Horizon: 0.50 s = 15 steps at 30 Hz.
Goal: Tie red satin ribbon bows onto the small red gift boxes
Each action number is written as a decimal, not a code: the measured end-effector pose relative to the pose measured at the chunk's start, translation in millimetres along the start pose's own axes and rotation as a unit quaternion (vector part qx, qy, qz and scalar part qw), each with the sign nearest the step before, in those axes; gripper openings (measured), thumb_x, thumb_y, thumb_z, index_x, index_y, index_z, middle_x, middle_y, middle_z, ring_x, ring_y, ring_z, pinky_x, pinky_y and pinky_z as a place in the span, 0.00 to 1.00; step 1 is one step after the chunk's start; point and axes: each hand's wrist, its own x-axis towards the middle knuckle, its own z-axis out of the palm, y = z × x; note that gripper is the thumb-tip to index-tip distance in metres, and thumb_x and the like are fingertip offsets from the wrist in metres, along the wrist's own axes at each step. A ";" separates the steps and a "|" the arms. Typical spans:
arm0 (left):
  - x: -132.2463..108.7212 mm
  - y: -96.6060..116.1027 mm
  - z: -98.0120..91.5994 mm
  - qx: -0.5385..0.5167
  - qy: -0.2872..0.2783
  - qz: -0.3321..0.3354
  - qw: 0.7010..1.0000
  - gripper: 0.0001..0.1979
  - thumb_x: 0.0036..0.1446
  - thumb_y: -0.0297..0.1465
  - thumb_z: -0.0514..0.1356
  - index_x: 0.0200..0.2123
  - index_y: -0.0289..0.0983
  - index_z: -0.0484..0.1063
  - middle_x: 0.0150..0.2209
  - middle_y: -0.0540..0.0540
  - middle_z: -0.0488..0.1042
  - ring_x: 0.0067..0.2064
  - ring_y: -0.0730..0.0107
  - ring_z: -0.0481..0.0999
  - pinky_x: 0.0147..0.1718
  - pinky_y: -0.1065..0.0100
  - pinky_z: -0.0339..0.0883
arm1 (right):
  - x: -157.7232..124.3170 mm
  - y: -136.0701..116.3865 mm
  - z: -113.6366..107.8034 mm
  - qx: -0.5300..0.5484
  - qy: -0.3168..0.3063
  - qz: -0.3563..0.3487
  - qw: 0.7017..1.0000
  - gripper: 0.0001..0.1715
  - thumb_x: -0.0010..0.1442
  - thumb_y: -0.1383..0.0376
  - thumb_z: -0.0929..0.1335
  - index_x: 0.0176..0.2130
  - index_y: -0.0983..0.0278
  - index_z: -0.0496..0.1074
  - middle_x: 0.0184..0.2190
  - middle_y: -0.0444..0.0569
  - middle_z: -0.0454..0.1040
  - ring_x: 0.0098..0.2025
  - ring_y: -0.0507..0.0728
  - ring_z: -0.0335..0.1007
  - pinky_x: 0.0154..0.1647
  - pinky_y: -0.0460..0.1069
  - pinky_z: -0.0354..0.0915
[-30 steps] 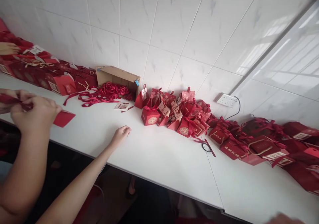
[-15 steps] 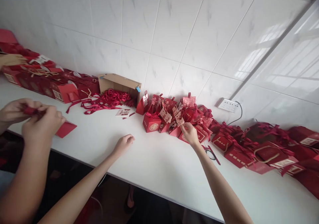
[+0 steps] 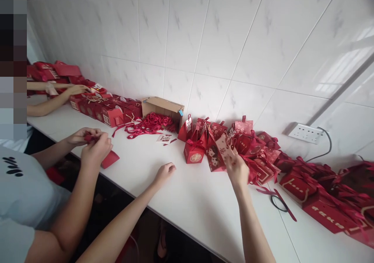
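Observation:
My right hand point(image 3: 239, 171) is closed with its fingertips pinched at a pale pink printed tag point(image 3: 224, 148) near the top of a small red gift box point(image 3: 214, 158) with cartoon figures. The hand hides part of that box. Just left of it stands a small red gift box point(image 3: 194, 152) with a gold round emblem and a ribbon bow. My left hand point(image 3: 165, 174) rests at the middle of the white table point(image 3: 193, 200), its fingers loosely curled in with nothing visible in them.
A co-worker's hands point(image 3: 97, 146) hold a red item at left; another person's hand point(image 3: 77, 90) reaches into boxes farther back. A cardboard box point(image 3: 163, 104) spills red ribbons point(image 3: 149, 124). Red gift boxes point(image 3: 327, 210), a black ring point(image 3: 279, 203) and a power strip point(image 3: 305, 133) are at right.
The view has swung left, so things sit farther right. My right hand has drawn the tagged gift box slightly toward me. My left hand stays resting on the table.

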 end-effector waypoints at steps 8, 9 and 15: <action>4.0 -0.6 -6.6 -0.026 -0.006 0.002 1.000 0.09 0.48 0.35 0.51 0.23 0.38 0.67 0.20 0.51 0.68 0.25 0.69 0.68 0.27 0.70 0.60 | -118.7 -6.0 -18.4 -0.022 0.066 -0.107 0.992 0.13 0.65 0.60 0.58 0.33 0.62 0.64 0.25 0.49 0.64 0.26 0.57 0.62 0.25 0.50 0.62; 1.1 1.5 -5.5 -0.032 -0.005 0.003 0.999 0.10 0.48 0.36 0.50 0.24 0.38 0.67 0.21 0.51 0.69 0.26 0.68 0.70 0.29 0.69 0.62 | -122.0 -9.7 -13.9 -0.032 0.064 -0.099 0.992 0.13 0.65 0.60 0.57 0.34 0.62 0.65 0.25 0.49 0.64 0.27 0.58 0.62 0.25 0.50 0.63; -46.0 41.2 20.1 -0.113 0.038 0.062 0.991 0.19 0.54 0.44 0.49 0.41 0.38 0.66 0.43 0.41 0.74 0.46 0.60 0.73 0.47 0.61 0.65 | -144.0 -54.4 -21.6 0.041 -0.083 -0.109 0.990 0.21 0.63 0.59 0.61 0.53 0.64 0.65 0.38 0.58 0.71 0.33 0.62 0.69 0.29 0.54 0.68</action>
